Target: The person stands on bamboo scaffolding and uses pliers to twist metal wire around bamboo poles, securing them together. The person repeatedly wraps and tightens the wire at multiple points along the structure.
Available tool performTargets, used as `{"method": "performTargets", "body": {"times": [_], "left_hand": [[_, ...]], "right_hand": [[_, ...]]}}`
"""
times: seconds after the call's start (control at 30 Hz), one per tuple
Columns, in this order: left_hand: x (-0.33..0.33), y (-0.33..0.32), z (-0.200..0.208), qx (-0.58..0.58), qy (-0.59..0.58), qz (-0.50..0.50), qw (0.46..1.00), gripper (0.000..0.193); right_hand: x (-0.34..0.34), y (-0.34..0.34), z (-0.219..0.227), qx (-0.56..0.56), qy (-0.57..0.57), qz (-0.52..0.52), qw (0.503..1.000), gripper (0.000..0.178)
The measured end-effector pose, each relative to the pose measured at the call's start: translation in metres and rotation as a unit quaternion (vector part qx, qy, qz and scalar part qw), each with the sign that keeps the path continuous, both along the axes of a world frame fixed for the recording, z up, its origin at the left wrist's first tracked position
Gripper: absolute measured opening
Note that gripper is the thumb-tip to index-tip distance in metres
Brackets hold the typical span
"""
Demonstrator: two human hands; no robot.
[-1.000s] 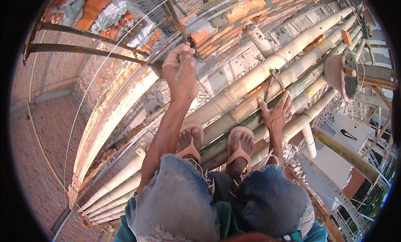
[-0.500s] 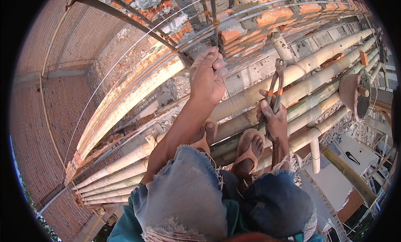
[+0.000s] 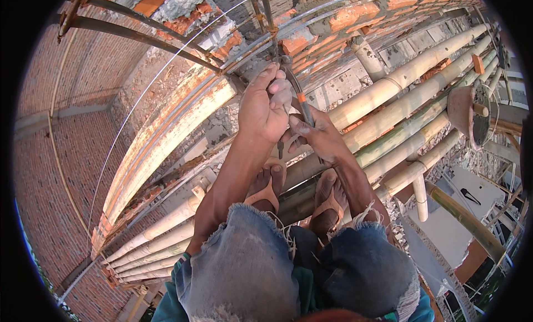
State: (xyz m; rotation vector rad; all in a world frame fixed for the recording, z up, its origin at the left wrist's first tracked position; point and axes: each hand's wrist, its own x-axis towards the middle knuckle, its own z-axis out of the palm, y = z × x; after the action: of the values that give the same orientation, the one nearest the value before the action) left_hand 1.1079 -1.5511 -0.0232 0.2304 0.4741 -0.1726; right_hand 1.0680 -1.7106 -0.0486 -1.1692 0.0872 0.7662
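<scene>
My left hand (image 3: 264, 108) is closed in a pinch beside the steel rods (image 3: 252, 49); a thin wire trailed from it a moment ago, now mostly hidden by the fingers. My right hand (image 3: 322, 136) grips a pair of pincers (image 3: 302, 102) with orange bands on the handles. The pincers' jaws are up at the rods, just right of my left fingertips, partly hidden. One handle points down below my left hand. Rust-coloured tie wire (image 3: 272, 30) wraps an upright rod just above.
My sandalled feet (image 3: 327, 197) stand on bamboo poles (image 3: 411, 119). A curved brick course (image 3: 355, 16) runs to the upper right, and a pale curved form board (image 3: 166, 136) to the left. A mortar bucket (image 3: 462, 115) sits at the right. Steel bars (image 3: 133, 33) jut in at upper left.
My right hand has moved up and left with the pincers, bringing their jaws to the rods beside my left hand. The left hand stays at the rods; the view has shifted slightly.
</scene>
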Motion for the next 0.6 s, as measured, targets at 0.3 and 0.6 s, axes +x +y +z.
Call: {"method": "performTargets", "body": {"times": [0.3, 0.6], "left_hand": [[-0.001, 0.003, 0.0, 0.031, -0.008, 0.0, 0.999, 0.013], [-0.009, -0.005, -0.002, 0.462, -0.058, -0.012, 0.885, 0.018]], "right_hand": [[0.017, -0.004, 0.002, -0.083, -0.078, 0.064, 0.991, 0.045], [0.004, 0.009, -0.007, -0.076, -0.057, 0.023, 0.995, 0.046]]}}
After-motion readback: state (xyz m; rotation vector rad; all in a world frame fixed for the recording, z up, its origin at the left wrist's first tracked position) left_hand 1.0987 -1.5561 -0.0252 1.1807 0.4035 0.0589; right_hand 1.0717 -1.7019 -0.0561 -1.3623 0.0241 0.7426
